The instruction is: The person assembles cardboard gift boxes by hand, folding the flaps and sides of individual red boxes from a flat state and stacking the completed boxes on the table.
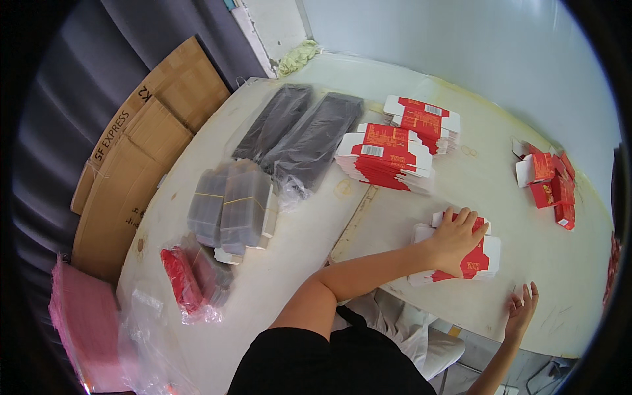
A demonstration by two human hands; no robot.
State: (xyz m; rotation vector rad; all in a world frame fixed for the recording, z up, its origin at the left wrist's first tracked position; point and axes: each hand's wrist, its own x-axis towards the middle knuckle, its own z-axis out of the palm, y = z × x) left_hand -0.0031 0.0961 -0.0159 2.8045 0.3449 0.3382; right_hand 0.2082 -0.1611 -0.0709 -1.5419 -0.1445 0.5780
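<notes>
My left hand (455, 242) reaches across the front of the table and is closed over a stack of flattened red and white cartons (484, 258). Its fingers bend over the top of the stack, and the palm covers part of it. To the right of that stack, near the table's front edge, my right hand (521, 311) is empty, with its fingers apart and slightly bent. Beyond my left hand lie two more piles of flattened cartons, a nearer pile (388, 155) and a farther pile (424, 122).
Several folded-up red boxes (550, 181) lie loosely at the right. Two black bundles in clear plastic (313, 135), clear plastic trays with rubber bands (240, 204) and a red packet (182, 280) occupy the left. Brown cardboard (141, 141) and a pink bundle (85, 322) stand by the left edge.
</notes>
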